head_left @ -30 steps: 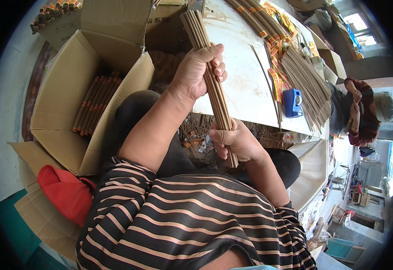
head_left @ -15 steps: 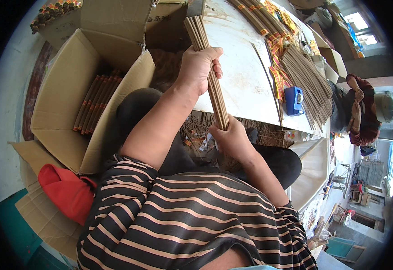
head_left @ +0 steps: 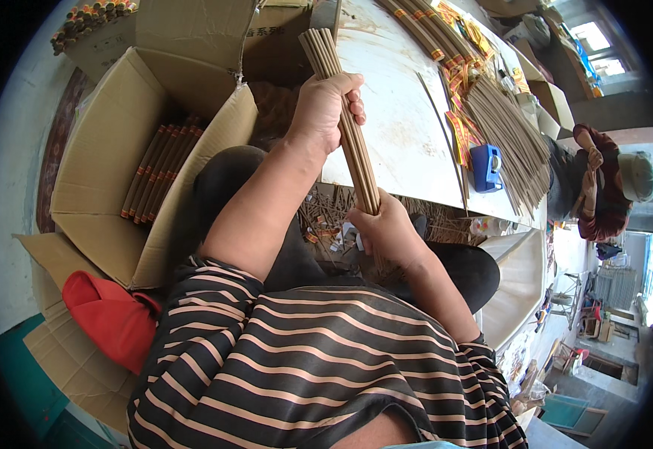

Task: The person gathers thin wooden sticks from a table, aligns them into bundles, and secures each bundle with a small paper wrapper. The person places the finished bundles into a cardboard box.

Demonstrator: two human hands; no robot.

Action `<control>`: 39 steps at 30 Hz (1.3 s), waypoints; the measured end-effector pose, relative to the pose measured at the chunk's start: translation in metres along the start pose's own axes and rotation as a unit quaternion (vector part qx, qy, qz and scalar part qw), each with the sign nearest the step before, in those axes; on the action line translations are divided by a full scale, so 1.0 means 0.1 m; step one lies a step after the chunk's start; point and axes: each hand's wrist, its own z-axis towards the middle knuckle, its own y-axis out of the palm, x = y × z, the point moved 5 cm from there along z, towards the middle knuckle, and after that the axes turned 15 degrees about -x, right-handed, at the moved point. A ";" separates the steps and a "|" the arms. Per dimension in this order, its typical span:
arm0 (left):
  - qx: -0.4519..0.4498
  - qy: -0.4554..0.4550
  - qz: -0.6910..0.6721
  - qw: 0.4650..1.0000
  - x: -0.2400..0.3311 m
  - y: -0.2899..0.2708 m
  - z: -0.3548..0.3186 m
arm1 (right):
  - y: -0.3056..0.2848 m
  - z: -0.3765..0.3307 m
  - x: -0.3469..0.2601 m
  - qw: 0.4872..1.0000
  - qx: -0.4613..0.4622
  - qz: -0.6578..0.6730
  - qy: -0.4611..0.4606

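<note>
A bundle of thin brown incense sticks (head_left: 357,161) slants between my two hands over my lap, beside the table's left edge. Around its upper part wraps my left hand (head_left: 322,111), with the stick ends fanning slightly above the fist. Lower down, my right hand (head_left: 386,230) grips the bundle near its bottom end, and some stick tips show beneath that fist. On the white table (head_left: 397,112) to the right lie a pile of loose incense sticks (head_left: 507,135), a blue tape dispenser (head_left: 485,168) and red-and-yellow paper strips (head_left: 457,135).
An open cardboard box (head_left: 102,165) at left holds wrapped incense bundles (head_left: 160,173). More wrapped bundles (head_left: 416,30) lie at the table's far end. A red cloth (head_left: 109,322) rests by the box. Stick scraps (head_left: 323,217) litter the floor. Another person (head_left: 603,183) is at right.
The bundle's upper end and my left hand have shifted slightly left. Stick tips now show below my right hand, whose grip has moved little.
</note>
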 end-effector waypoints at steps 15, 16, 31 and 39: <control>-0.041 -0.057 -0.064 0.995 -0.19 0.16 -0.13 | 0.03 0.01 -0.16 0.952 -0.163 0.259 -0.034; -0.012 -0.049 -0.025 0.998 -0.19 0.14 -0.13 | 0.00 0.03 -0.14 0.981 -0.093 0.167 -0.019; -0.004 -0.052 0.008 0.999 -0.18 0.10 -0.10 | -0.06 0.09 -0.09 0.996 0.064 -0.050 -0.043; -0.093 -0.045 -0.069 0.992 -0.12 0.18 -0.09 | 0.04 0.02 -0.13 0.984 -0.089 0.149 -0.044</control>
